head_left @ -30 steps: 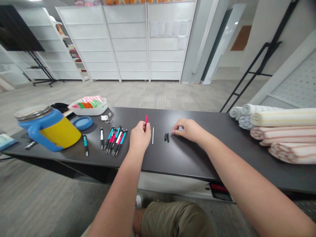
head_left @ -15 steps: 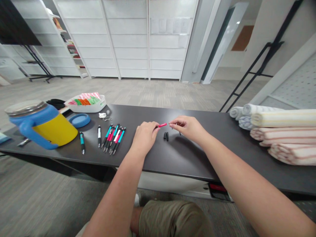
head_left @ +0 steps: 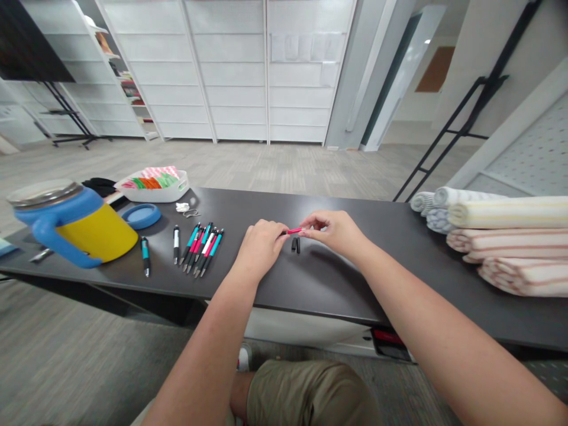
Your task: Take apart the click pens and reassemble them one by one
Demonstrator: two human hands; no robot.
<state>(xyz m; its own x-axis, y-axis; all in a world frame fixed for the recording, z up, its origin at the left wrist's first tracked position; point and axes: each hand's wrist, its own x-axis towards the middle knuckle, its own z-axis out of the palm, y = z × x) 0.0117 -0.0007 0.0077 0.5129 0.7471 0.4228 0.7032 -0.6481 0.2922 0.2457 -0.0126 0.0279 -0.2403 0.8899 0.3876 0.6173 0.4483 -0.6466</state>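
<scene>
Between my hands, above the dark table [head_left: 346, 290], is a red pen barrel [head_left: 293, 231] lying roughly level. My left hand [head_left: 265, 239] grips its left end with thumb and fingers. At the other end, the fingertips of my right hand [head_left: 327, 228] pinch together against the barrel; whatever small part they hold there is hidden. Two short black pen pieces [head_left: 295, 245] rest on the table just below the barrel. Left of my left hand lies a bunch of pens [head_left: 202, 249] in teal, red and white with black grips.
A white pen [head_left: 176, 244] and a teal pen [head_left: 145, 256] lie apart, beside a yellow and blue jug [head_left: 84, 228]. Behind are a blue lid [head_left: 141, 216] and a white basket [head_left: 171, 192] of colourful packets. Rolled striped cloths [head_left: 510, 241] are stacked at the right.
My right hand has moved left, closing the gap to the red barrel, and its fingertips now meet the barrel's right end. My left hand keeps its grip.
</scene>
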